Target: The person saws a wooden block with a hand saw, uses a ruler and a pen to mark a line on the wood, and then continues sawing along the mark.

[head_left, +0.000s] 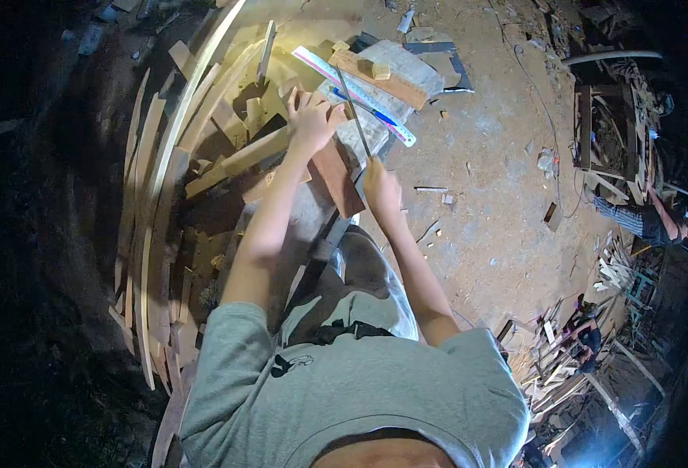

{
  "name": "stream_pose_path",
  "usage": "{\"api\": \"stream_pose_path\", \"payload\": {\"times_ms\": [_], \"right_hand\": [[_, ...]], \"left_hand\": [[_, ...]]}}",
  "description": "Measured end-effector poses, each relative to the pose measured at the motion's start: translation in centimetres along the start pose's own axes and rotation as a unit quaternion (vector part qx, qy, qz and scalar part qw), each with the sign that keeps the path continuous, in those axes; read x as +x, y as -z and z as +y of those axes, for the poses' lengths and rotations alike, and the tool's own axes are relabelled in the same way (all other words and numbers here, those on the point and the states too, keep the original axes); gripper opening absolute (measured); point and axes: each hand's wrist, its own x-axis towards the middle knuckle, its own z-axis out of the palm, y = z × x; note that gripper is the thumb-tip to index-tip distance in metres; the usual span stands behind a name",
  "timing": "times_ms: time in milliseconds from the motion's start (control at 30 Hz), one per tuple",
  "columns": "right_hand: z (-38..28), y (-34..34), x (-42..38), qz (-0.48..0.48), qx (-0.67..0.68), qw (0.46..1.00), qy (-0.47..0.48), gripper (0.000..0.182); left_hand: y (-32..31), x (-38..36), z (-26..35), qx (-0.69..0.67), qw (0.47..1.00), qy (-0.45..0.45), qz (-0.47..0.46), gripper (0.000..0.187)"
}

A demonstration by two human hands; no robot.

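My left hand [311,123] presses on and grips a piece of wood at the end of a reddish-brown board [337,178]; the palm hides part of it. In my right hand [382,187] is a long thin metal tool [353,105], like a file or a saw seen edge-on, its shaft pointing away from me. The fingers are wrapped round its handle. Just beyond lie a white ruler [313,62] and a blue pen [384,117]. A small wood block [380,71] sits on a brown plank [406,89] behind them.
Long curved wood strips [157,183] are stacked along my left. A wooden beam [238,162] lies beside the work spot. Scraps litter the dirt floor [484,156]. At right are a wooden frame [585,129], a cable [556,168], and two other people [640,218] among wood piles.
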Motion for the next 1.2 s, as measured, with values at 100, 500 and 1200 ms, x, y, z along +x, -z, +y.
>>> {"api": "stream_pose_path", "payload": {"times_ms": [100, 500, 1200], "right_hand": [[-0.6, 0.1, 1.9, 0.019, 0.008, 0.999, 0.033, 0.012], [-0.9, 1.1, 1.3, -0.029, -0.025, 0.999, 0.013, 0.018], [-1.1, 1.0, 2.0, -0.019, -0.039, 0.999, 0.003, 0.025]], "left_hand": [[0.3, -0.8, 0.3, 0.002, 1.000, -0.003, -0.031, 0.036], [0.2, -0.3, 0.3, 0.005, 1.000, 0.002, -0.009, 0.035], [0.2, 0.1, 0.1, -0.021, 0.999, 0.021, -0.017, 0.038]]}}
